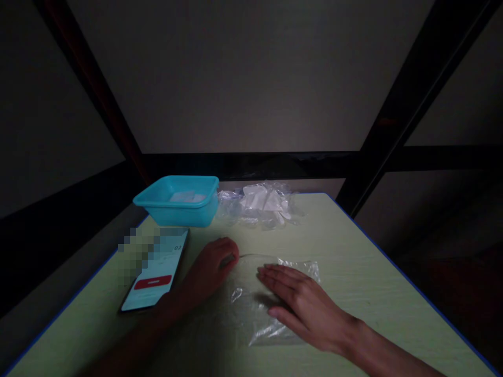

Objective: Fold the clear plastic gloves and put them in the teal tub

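Observation:
A clear plastic bag (271, 330) lies flat on the table in front of me, its edges faint against the pale surface. My left hand (216, 264) pinches the bag's far left corner between thumb and fingers. Spread over the bag's right part is my right hand (301, 301), palm down with fingers stretched out and thumb apart. Light glints off creases in the film around it.
A phone (157, 272) with a lit screen lies left of my left hand. Behind it stands a turquoise plastic basin (184, 214) with white pieces inside. Crumpled clear bags with white material (263, 201) sit at the back of the blue-edged table (353, 272), near a wall.

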Available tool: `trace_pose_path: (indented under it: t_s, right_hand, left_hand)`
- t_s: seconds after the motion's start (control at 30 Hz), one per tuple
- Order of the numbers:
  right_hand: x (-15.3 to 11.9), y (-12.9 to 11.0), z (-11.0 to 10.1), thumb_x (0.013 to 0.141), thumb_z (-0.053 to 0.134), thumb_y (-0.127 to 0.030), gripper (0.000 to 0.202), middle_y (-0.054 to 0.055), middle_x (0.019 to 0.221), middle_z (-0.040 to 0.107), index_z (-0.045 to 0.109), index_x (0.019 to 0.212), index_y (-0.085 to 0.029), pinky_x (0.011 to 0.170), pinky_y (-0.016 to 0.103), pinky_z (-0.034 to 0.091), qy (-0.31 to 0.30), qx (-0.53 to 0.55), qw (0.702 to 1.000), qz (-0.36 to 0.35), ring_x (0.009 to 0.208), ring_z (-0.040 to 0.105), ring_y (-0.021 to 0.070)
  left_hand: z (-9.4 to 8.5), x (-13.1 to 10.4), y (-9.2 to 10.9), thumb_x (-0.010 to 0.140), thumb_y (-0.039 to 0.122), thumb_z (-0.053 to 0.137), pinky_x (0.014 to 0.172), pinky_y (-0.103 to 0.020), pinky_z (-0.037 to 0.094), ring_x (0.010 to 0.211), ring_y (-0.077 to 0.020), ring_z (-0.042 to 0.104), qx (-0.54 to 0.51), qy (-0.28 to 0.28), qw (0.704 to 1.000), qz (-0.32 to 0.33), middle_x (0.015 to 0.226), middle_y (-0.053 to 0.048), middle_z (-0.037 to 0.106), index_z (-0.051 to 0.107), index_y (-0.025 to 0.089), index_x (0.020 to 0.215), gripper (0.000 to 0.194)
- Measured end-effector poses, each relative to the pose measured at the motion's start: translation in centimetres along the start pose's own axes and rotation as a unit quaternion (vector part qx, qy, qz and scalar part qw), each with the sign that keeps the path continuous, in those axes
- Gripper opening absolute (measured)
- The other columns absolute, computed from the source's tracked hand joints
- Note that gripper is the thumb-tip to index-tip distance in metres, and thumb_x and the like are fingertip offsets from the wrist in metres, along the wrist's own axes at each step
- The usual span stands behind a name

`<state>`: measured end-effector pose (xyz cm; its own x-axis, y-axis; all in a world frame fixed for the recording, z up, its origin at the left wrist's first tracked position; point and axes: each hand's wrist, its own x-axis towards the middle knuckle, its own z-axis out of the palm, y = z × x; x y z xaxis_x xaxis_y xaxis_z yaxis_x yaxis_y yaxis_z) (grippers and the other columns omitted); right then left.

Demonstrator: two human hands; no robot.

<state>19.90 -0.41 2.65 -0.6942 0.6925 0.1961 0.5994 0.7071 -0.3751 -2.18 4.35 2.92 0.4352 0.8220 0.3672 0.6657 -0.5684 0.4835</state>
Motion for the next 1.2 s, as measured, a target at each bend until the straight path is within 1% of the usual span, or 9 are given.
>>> trace_pose_path:
  t_s: [0.23,0.47,0.6,0.67,0.73,0.8,0.87,1.0,1.2]
  right_hand:
    - [0.2,0.7,0.0,0.091,0.038,-0.042,0.045,0.013,0.122,0.058,0.055,0.119,-0.011,0.097,0.043,0.04,0.013,-0.047,0.998,0.045,0.112,0.051,0.0265]
    - [0.1,1.0,-0.5,0.094,0.03,-0.041,0.043,0.013,0.097,0.065,0.062,0.103,-0.014,0.077,0.043,0.045,0.045,-0.081,0.993,0.07,0.088,0.058,0.0256]
    - [0.1,1.1,-0.4,0.094,0.026,-0.041,0.045,0.012,0.088,0.064,0.062,0.095,-0.014,0.074,0.042,0.046,0.06,-0.071,0.993,0.077,0.082,0.058,0.0248]
    - [0.1,1.1,-0.4,0.094,0.026,-0.042,0.044,0.012,0.093,0.064,0.059,0.098,-0.013,0.076,0.043,0.047,0.068,-0.051,0.994,0.066,0.086,0.058,0.025]
    - [0.2,1.1,-0.4,0.093,0.029,-0.044,0.042,0.014,0.107,0.061,0.054,0.106,-0.012,0.086,0.046,0.044,0.072,-0.03,0.996,0.043,0.099,0.055,0.026]
    - [0.4,1.0,-0.4,0.092,0.033,-0.047,0.045,0.016,0.121,0.055,0.049,0.113,-0.011,0.099,0.049,0.035,0.065,-0.02,0.998,0.019,0.113,0.048,0.0261]
    - [0.4,1.1,-0.3,0.09,0.036,-0.05,0.049,0.017,0.127,0.051,0.046,0.116,-0.01,0.107,0.049,0.025,0.047,-0.02,0.999,0.01,0.122,0.042,0.0256]
    - [0.5,1.1,-0.2,0.089,0.041,-0.048,0.049,0.017,0.13,0.05,0.043,0.119,-0.009,0.11,0.048,0.017,0.01,-0.026,0.999,0.025,0.127,0.036,0.0245]
    - [0.5,1.1,0.0,0.089,0.044,-0.046,0.051,0.016,0.132,0.048,0.039,0.124,-0.009,0.111,0.05,0.015,-0.008,-0.033,0.999,0.03,0.13,0.033,0.0249]
  left_hand:
    - [1.2,-1.2,0.1,0.077,0.007,0.048,0.071,-0.03,0.045,0.075,-0.0182,0.058,0.083,0.025,0.991,0.099,0.079,-0.004,0.063,0.057,0.017,0.072,0.015]
    - [1.6,-1.5,0.2,0.074,0.003,0.043,0.069,-0.03,0.044,0.073,-0.0172,0.055,0.109,0.011,0.987,0.116,0.076,-0.003,0.061,0.055,0.018,0.069,0.02]
    - [1.6,-1.8,0.3,0.065,0.002,0.043,0.072,-0.033,0.044,0.075,-0.0189,0.054,0.102,0.012,0.987,0.127,0.078,-0.004,0.06,0.055,0.018,0.071,0.021]
    - [1.6,-2.0,0.4,0.058,0.004,0.044,0.076,-0.035,0.045,0.08,-0.0208,0.055,0.082,0.015,0.987,0.134,0.084,-0.006,0.061,0.055,0.017,0.078,0.026]
    - [1.5,-2.2,0.6,0.057,0.007,0.044,0.081,-0.038,0.045,0.087,-0.0228,0.055,0.06,0.015,0.989,0.134,0.093,-0.009,0.061,0.055,0.016,0.089,0.035]
    - [1.5,-2.3,0.8,0.062,0.009,0.044,0.086,-0.039,0.044,0.096,-0.0243,0.054,0.043,0.009,0.99,0.131,0.104,-0.011,0.06,0.05,0.015,0.104,0.043]
    - [1.6,-2.3,1.0,0.068,0.013,0.045,0.09,-0.041,0.042,0.105,-0.0255,0.052,0.032,-0.011,0.992,0.124,0.114,-0.013,0.057,0.043,0.013,0.117,0.05]
    - [2.2,-2.1,1.4,0.074,0.019,0.047,0.096,-0.042,0.039,0.115,-0.0268,0.046,0.024,-0.062,0.992,0.11,0.125,-0.016,0.051,0.032,0.013,0.129,0.057]
    - [2.9,-2.2,1.7,0.075,0.029,0.056,0.104,-0.049,0.027,0.126,-0.0297,0.037,0.056,-0.151,0.981,0.109,0.137,-0.021,0.039,0.016,0.011,0.137,0.076]
